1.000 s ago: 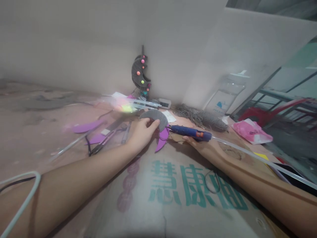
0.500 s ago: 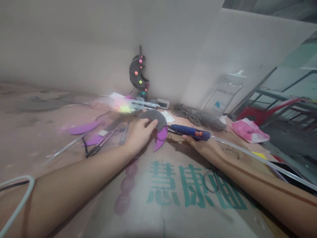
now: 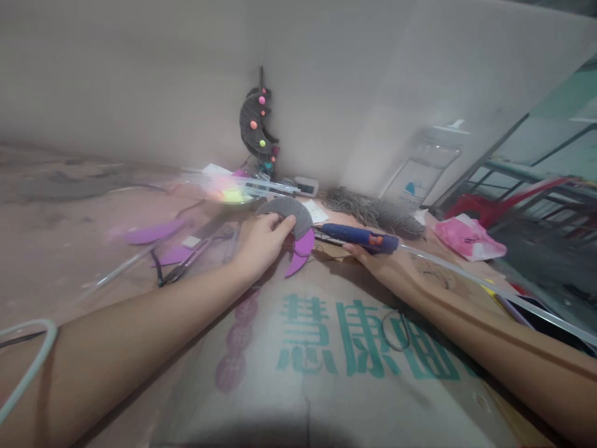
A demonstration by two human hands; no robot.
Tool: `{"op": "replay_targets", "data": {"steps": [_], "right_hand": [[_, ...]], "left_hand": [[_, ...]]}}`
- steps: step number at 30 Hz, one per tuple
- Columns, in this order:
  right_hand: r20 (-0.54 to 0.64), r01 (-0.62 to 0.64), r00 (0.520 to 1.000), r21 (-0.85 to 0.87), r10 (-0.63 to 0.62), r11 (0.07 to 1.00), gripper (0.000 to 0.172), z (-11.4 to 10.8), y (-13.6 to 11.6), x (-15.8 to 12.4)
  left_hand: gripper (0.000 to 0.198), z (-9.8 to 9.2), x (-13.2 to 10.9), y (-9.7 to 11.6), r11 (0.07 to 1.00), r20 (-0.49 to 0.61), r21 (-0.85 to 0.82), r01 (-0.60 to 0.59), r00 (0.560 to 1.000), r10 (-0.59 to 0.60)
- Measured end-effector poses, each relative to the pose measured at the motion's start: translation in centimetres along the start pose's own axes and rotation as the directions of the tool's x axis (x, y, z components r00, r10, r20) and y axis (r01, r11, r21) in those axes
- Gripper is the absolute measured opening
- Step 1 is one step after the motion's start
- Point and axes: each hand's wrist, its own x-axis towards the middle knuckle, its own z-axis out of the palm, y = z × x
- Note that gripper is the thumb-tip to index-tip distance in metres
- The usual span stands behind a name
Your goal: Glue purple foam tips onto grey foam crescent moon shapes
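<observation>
My left hand (image 3: 261, 244) grips a crescent-shaped piece (image 3: 293, 218) that is wrapped in grey yarn on its upper part and bare purple at its lower tip. My right hand (image 3: 373, 260) holds a blue hot glue gun (image 3: 359, 237), its nozzle pointing left at the crescent's right edge. A clear glue stick (image 3: 471, 277) trails from the gun's back toward the right. Both hands rest over a flattened cardboard sheet (image 3: 354, 373) with green printed characters.
A finished dark crescent with coloured pompoms (image 3: 256, 127) leans in the wall corner. Purple crescent cutouts (image 3: 149, 234), scissors (image 3: 186, 264), a grey yarn pile (image 3: 373, 211), a clear jar (image 3: 422, 171) and a pink bag (image 3: 469, 238) lie around. A white cable (image 3: 28, 367) curls at left.
The view has shifted slightly up and left. Both hands keep their hold on the crescent and the glue gun, with almost no movement.
</observation>
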Motion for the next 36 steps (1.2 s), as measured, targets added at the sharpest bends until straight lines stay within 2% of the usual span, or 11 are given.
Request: {"op": "replay_targets", "data": {"steps": [4, 10, 19, 24, 27, 31, 36], "right_hand": [[0.014, 0.014, 1.0, -0.002, -0.013, 1.0, 0.034, 0.0, 0.2, 0.0], [-0.007, -0.046, 0.999, -0.074, 0.045, 0.996, 0.04, 0.1, 0.7, 0.3], [-0.023, 0.018, 1.0, 0.035, -0.018, 0.999, 0.026, -0.1, 0.8, -0.2], [-0.015, 0.072, 0.997, -0.027, -0.073, 0.997, 0.025, 0.0, 1.2, -0.4], [-0.015, 0.095, 0.995, -0.05, -0.096, 0.994, 0.024, 0.1, 1.1, -0.3], [0.016, 0.057, 0.998, 0.008, -0.057, 0.998, 0.029, -0.1, 0.4, 0.1], [0.046, -0.005, 0.999, 0.053, 0.002, 0.999, 0.032, -0.7, 0.2, 1.0]], "left_hand": [[0.035, 0.0, 0.1, -0.2, 1.0, 0.005, -0.016, -0.008, 1.0, 0.008], [0.035, 0.0, 0.1, -0.2, 1.0, 0.002, 0.001, -0.031, 1.0, 0.031], [0.033, 0.0, 0.3, -0.4, 1.0, -0.043, -0.024, -0.02, 0.999, 0.019], [0.035, -0.1, 0.3, -0.6, 1.0, -0.054, 0.029, -0.009, 0.999, 0.011], [0.034, 0.0, 0.2, -0.4, 1.0, -0.053, -0.005, -0.002, 0.999, 0.002], [0.031, 0.2, 0.0, -0.1, 0.995, -0.017, -0.1, 0.024, 1.0, -0.026], [0.031, 0.1, 0.1, -0.1, 0.995, -0.021, -0.09, 0.037, 0.999, -0.039]]}}
